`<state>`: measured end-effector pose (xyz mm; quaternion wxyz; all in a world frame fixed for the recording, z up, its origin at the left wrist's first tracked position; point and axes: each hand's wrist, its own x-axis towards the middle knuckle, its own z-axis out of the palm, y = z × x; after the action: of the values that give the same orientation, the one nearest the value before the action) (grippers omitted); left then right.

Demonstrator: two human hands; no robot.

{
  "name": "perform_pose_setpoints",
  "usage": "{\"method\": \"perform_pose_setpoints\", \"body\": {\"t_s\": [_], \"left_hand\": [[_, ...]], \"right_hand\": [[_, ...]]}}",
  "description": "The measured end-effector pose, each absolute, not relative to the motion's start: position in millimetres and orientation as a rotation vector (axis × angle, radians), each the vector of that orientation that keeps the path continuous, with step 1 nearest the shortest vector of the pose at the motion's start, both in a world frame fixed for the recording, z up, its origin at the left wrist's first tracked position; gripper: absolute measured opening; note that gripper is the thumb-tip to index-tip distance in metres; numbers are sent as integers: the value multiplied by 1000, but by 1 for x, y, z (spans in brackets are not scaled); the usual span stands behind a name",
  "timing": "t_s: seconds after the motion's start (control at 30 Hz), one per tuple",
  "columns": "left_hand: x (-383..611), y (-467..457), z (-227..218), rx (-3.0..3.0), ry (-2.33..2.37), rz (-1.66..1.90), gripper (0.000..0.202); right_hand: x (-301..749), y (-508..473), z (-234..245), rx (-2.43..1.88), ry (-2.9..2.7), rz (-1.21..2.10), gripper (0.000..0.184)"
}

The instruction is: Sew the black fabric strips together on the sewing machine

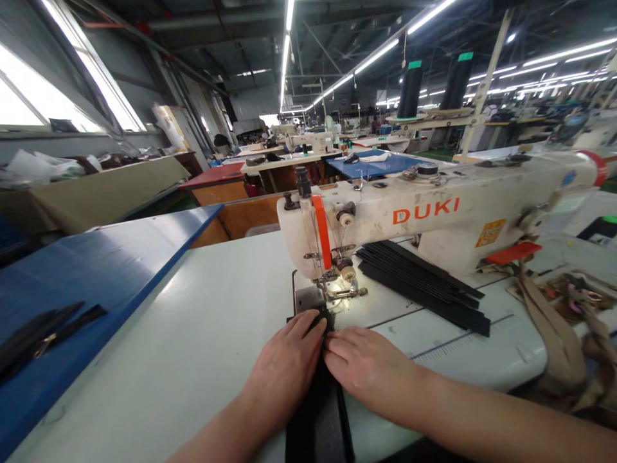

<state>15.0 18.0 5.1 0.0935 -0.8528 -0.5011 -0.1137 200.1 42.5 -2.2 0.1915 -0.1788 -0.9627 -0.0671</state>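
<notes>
A black fabric strip (318, 418) runs from the table's near edge up to the presser foot (337, 290) of a white DUKI sewing machine (434, 215). My left hand (286, 366) lies flat on the strip's left side, fingers stretched toward the needle. My right hand (366, 366) rests flat on its right side, fingertips touching the strip just below the foot. Both hands press the fabric onto the white table (193, 347).
A stack of black strips (424, 286) lies under the machine arm. Tan webbing and metal rings (569, 321) sit at the right. A blue side table (96, 270) on the left carries black pieces (43, 334). Two black thread cones (409, 90) stand behind the machine.
</notes>
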Motion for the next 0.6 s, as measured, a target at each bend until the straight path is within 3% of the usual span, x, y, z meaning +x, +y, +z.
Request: {"method": "perform_pose_setpoints", "body": {"t_s": [0.6], "left_hand": [[10, 53, -3, -2498, -1381, -459, 35]], "right_hand": [[197, 75, 0, -586, -2725, -171, 6]]}}
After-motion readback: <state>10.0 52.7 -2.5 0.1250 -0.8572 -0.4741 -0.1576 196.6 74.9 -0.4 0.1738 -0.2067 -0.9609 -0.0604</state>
